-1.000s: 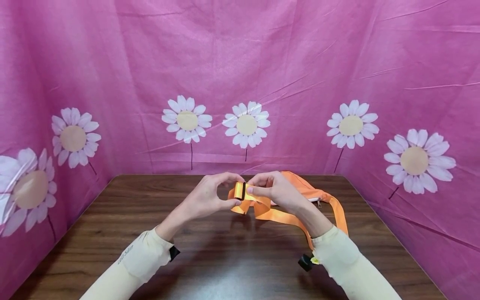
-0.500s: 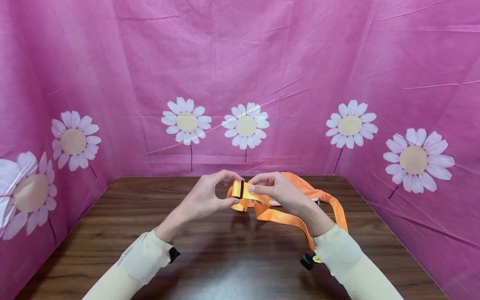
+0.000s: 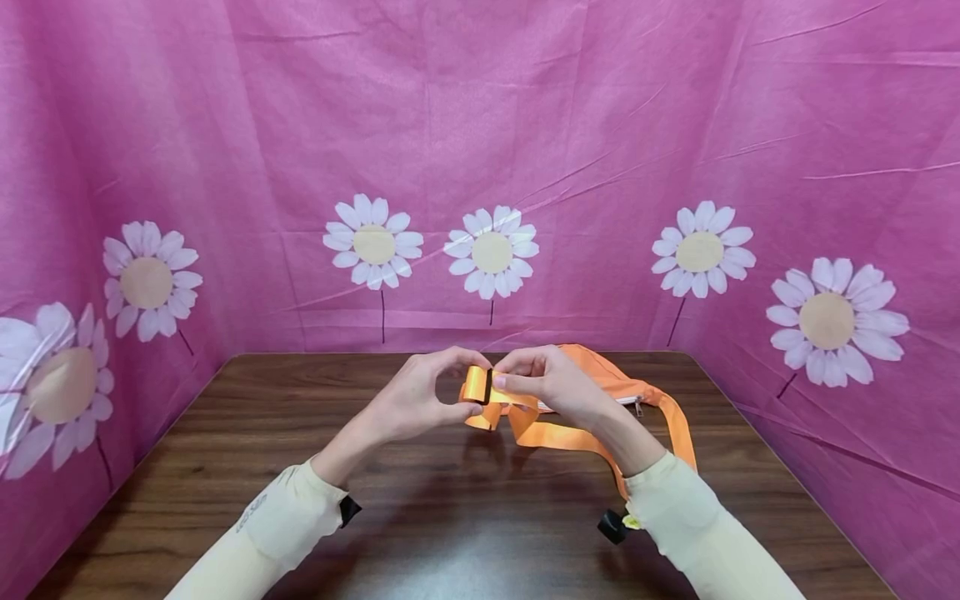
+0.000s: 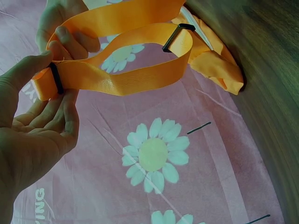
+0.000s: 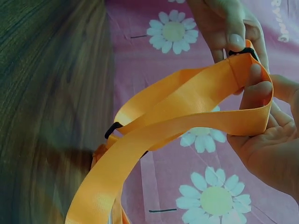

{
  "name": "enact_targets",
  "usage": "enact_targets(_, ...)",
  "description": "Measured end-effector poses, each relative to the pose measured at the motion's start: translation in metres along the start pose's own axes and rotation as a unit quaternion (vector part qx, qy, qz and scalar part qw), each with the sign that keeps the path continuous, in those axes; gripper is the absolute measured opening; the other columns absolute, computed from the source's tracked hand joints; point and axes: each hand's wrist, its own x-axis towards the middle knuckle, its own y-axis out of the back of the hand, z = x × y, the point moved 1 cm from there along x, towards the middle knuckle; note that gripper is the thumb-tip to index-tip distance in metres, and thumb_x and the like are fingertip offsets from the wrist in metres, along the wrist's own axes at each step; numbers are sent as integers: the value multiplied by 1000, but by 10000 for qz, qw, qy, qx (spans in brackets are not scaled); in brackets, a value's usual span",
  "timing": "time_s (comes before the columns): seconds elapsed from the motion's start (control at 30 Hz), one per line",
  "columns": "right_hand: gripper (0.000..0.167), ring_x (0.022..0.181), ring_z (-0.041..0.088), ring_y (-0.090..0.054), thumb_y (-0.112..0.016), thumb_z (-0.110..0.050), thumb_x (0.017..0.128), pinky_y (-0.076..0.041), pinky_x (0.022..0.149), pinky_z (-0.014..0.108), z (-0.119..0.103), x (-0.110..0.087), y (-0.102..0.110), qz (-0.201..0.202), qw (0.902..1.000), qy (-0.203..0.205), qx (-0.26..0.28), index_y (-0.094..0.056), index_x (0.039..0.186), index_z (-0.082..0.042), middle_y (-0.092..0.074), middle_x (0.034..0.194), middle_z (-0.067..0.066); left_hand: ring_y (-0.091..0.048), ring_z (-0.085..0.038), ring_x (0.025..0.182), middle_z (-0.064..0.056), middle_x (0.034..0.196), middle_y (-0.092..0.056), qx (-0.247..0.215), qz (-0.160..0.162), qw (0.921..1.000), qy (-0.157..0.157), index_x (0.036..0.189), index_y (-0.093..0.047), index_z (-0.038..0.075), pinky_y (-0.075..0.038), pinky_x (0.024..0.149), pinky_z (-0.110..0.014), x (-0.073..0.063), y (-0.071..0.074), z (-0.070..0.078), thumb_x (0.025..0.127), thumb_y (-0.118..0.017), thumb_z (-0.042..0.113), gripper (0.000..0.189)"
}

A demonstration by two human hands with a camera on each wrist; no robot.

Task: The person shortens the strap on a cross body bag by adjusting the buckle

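Observation:
Above the table, my left hand (image 3: 411,398) pinches a black strap slider (image 3: 488,387) by its two ends, between thumb and fingers. An orange webbing strap (image 4: 135,81) is threaded through it and forms a short loop on the left side. My right hand (image 3: 558,385) pinches the strap just right of the slider, thumb in front. In the left wrist view a second black slider (image 4: 172,39) sits further along the looped strap. Behind the right hand lies an orange zippered bag (image 3: 600,371), partly hidden by that hand; the strap runs to it.
The brown wooden table (image 3: 420,517) extends around the hands. A pink cloth with printed daisies (image 3: 480,125) stands behind and at both sides. A black piece (image 3: 612,527) shows beside the right wrist, and another black piece (image 3: 348,510) beside the left.
Both hands keep their grip. The slider and its strap loop rise slightly left, then come back a little down and right. The bag stays in place.

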Motion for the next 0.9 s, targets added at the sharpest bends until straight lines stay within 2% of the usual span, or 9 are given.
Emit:
enact_targets(0.2, 21, 66, 22, -56, -73, -22, 96, -47, 61, 33, 2, 2, 0, 4, 9996, 89, 262, -76, 109, -6, -59, 70, 12, -65, -11, 91, 12, 102, -68, 99, 129, 9999, -8, 121, -66, 13, -53, 85, -36, 1, 2, 1, 80, -86, 5, 46)
enact_targets(0.3, 23, 70, 24, -58, -73, -22, 96, -50, 71, 39, 3, 2, 4, -45, 9991, 83, 416, -75, 112, -5, -60, 73, 11, -65, -10, 92, 11, 103, -68, 140, 221, 9997, -27, 121, -66, 12, -53, 87, -38, 1, 5, 2, 81, -86, 6, 46)
enact_targets(0.4, 24, 78, 27, -60, -74, -22, 96, -51, 80, 46, 6, 1, 9, 10, 9992, 26, 409, -75, 111, -5, -64, 83, 13, -64, -9, 92, 11, 104, -68, 212, 318, 9993, -5, 121, -66, 13, -52, 88, -38, 1, 9, 3, 80, -86, 7, 46)
enact_targets(0.53, 24, 80, 28, -59, -76, -24, 94, -51, 79, 48, 7, 0, 13, 151, 9996, -30, 256, -75, 109, -5, -66, 88, 15, -64, -8, 91, 12, 103, -68, 246, 396, 9989, 24, 122, -66, 14, -51, 88, -36, 0, 13, 3, 80, -87, 7, 47)
enact_targets(0.7, 23, 78, 25, -59, -76, -24, 94, -52, 77, 46, 8, 0, 13, 189, 9996, 11, 192, -76, 108, -5, -67, 87, 15, -65, -10, 93, 12, 106, -68, 192, 380, 9991, 9, 124, -66, 13, -51, 89, -37, 0, 11, 2, 81, -87, 9, 48)
enact_targets(0.9, 20, 78, 31, -60, -75, -21, 95, -53, 74, 43, 4, 0, 8, 101, 9997, 125, 201, -76, 108, -5, -69, 93, 19, -63, -10, 105, 13, 112, -68, 168, 299, 9994, 64, 124, -66, 14, -50, 95, -40, -1, 8, 0, 80, -87, 8, 49)
